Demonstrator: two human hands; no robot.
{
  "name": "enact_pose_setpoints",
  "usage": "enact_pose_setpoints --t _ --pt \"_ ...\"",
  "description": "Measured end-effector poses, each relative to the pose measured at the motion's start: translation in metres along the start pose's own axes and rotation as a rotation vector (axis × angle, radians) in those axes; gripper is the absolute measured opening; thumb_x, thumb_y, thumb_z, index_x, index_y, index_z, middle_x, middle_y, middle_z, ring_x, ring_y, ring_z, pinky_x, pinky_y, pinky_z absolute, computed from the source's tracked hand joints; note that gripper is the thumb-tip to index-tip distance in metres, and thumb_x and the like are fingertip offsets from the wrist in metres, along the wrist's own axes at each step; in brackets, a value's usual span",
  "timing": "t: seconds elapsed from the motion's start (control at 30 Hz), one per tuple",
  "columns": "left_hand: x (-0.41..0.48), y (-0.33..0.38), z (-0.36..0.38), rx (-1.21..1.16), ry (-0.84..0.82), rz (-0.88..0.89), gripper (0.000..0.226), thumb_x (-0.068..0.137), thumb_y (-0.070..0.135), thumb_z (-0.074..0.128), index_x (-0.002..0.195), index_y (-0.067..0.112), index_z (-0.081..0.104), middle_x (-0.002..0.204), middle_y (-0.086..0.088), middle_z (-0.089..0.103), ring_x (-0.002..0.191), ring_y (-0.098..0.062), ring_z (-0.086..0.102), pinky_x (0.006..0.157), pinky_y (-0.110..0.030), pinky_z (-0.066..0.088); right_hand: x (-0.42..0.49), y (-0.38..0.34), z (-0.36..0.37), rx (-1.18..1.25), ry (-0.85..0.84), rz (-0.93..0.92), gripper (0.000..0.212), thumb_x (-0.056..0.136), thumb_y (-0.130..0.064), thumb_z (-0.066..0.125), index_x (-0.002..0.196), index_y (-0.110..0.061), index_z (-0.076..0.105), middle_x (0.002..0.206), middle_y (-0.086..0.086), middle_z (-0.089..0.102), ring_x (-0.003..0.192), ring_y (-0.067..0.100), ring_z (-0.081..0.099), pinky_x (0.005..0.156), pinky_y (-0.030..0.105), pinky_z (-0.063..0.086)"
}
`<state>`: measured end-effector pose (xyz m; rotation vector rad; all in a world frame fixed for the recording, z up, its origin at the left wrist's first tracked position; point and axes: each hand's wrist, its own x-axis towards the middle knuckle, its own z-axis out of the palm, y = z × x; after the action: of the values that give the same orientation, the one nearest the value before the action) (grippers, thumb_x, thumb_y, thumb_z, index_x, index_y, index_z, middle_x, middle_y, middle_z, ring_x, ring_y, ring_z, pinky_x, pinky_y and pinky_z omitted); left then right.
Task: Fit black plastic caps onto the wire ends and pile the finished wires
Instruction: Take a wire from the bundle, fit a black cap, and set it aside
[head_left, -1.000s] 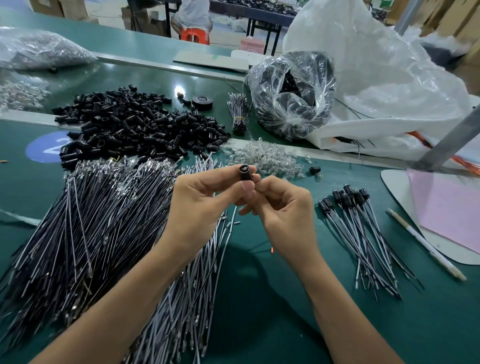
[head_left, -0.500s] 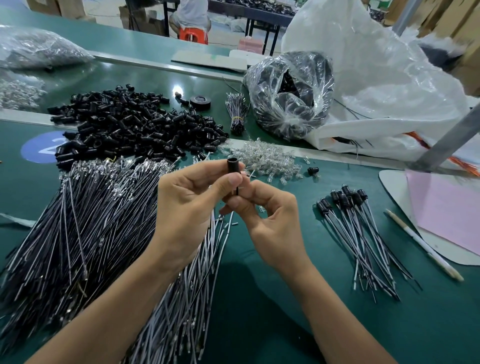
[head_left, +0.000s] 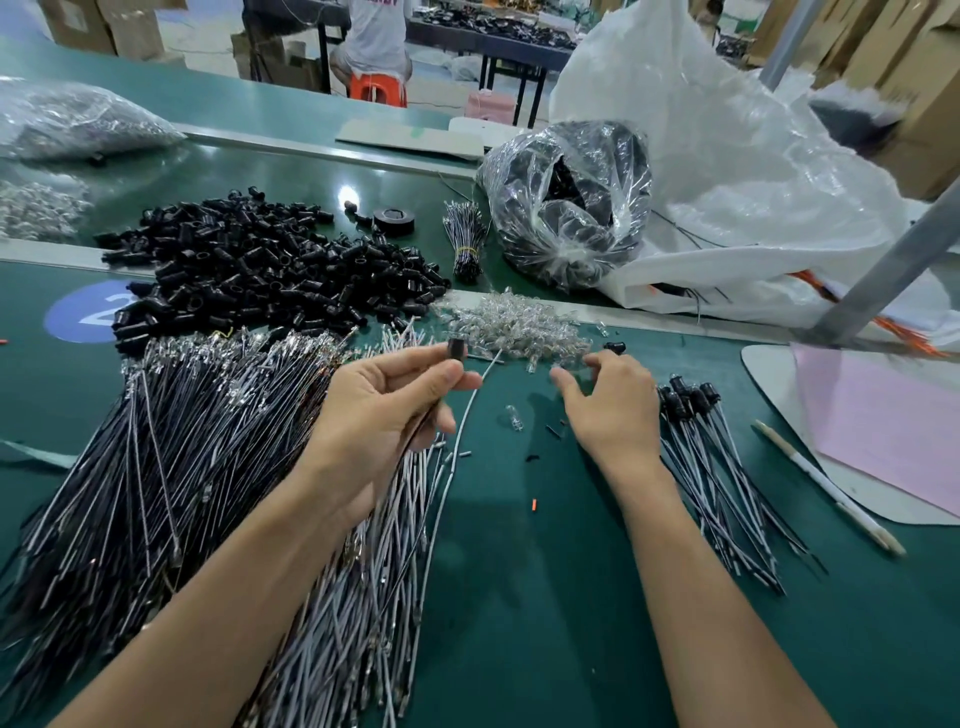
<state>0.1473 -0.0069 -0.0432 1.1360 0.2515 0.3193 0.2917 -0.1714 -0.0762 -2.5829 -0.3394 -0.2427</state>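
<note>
My left hand (head_left: 384, 415) pinches a black plastic cap (head_left: 457, 349) between thumb and fingers, with a wire running down from it under the palm. My right hand (head_left: 613, 410) reaches forward with loosely bent fingers over the near edge of a heap of clear bulbs (head_left: 514, 325), and I see nothing held in it. A heap of loose black caps (head_left: 260, 270) lies at the back left. A large spread of uncapped wires (head_left: 182, 441) fans out on the left. The capped wires (head_left: 711, 457) lie piled to the right of my right hand.
One loose cap (head_left: 613, 347) and one clear bulb (head_left: 514, 418) lie near my right hand. A clear bag of black parts (head_left: 571, 208), a big white bag (head_left: 753, 182) and a slanted metal post (head_left: 893, 265) stand behind. A pen (head_left: 826, 488) and pink sheet (head_left: 893, 426) lie at right.
My hands have come apart. The right hand let go of the wire and moved right and forward to the clear bulbs. The left hand kept the capped wire.
</note>
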Motion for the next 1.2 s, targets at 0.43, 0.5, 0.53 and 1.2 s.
enact_pose_setpoints --t 0.43,0.5,0.53,1.2 --pt "0.001 -0.011 0.002 0.336 -0.006 0.076 0.022 0.073 0.016 0.078 0.093 0.016 0.07 0.079 -0.016 0.075 0.038 -0.01 0.05 0.046 -0.01 0.041 -0.026 -0.026 -0.028 0.773 -0.117 -0.24 0.017 0.077 -0.003 0.078 0.08 -0.019 0.073 0.07 0.0 0.074 0.064 0.015 0.071 0.065 0.025 0.057" --pt "0.002 -0.013 0.001 0.356 -0.007 0.103 0.015 0.077 0.009 0.077 0.089 0.015 0.071 0.078 -0.011 0.075 0.037 -0.01 0.05 0.043 -0.01 0.039 -0.034 -0.03 -0.033 0.815 -0.19 -0.308 0.017 0.078 -0.003 0.079 0.082 -0.019 0.074 0.073 -0.001 0.074 0.067 0.015 0.071 0.067 0.024 0.056" --pt "0.002 -0.014 0.001 0.366 -0.013 0.113 0.014 0.078 0.007 0.077 0.088 0.014 0.071 0.078 -0.009 0.076 0.037 -0.01 0.051 0.042 -0.011 0.039 -0.036 -0.03 -0.034 0.831 -0.208 -0.322 0.017 0.078 -0.003 0.078 0.084 -0.019 0.074 0.075 -0.001 0.075 0.068 0.015 0.071 0.068 0.024 0.056" --pt "0.004 -0.015 -0.001 0.443 -0.074 0.15 0.012 0.077 0.004 0.077 0.087 0.01 0.076 0.069 -0.009 0.073 0.045 -0.013 0.059 0.039 -0.016 0.04 -0.035 -0.031 -0.036 0.819 -0.315 -0.432 0.03 0.08 0.013 0.069 0.089 -0.015 0.075 0.072 0.004 0.071 0.066 0.014 0.065 0.069 0.024 0.054"
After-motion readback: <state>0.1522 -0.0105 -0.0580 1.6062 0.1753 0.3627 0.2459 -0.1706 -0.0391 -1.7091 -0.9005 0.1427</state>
